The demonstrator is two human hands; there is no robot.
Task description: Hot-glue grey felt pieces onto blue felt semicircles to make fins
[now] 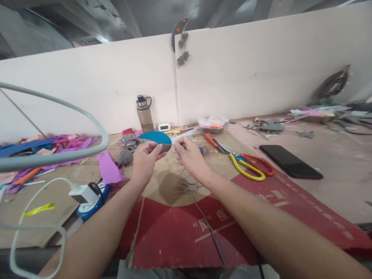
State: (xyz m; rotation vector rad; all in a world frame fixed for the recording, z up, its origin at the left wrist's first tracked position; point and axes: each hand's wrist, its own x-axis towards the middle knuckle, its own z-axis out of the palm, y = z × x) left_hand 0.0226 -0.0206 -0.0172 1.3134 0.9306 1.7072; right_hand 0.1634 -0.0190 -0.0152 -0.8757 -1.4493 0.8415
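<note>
My left hand [147,158] is closed on a piece of blue felt [155,136] with a curved top and a grey lower edge [165,147], thumb in front. Close by on the right, my right hand [187,153] pinches at the felt's right end; a thin strand or needle may lie between its fingertips, too small to tell. Beneath the hands, a loose tangle of grey yarn [188,186] lies on the board, and its strand runs toward the front edge. A grey yarn ball [124,157] and a grey piece with pink dots [129,142] are left of my left hand.
Scissors with red and yellow handles [247,166], an orange cutter [211,139] and a black phone [290,161] lie to the right. A bottle [144,116] stands by the white partition [232,69]. Felt scraps [110,167], a plug [84,193] and a grey tube [95,120] occupy the left.
</note>
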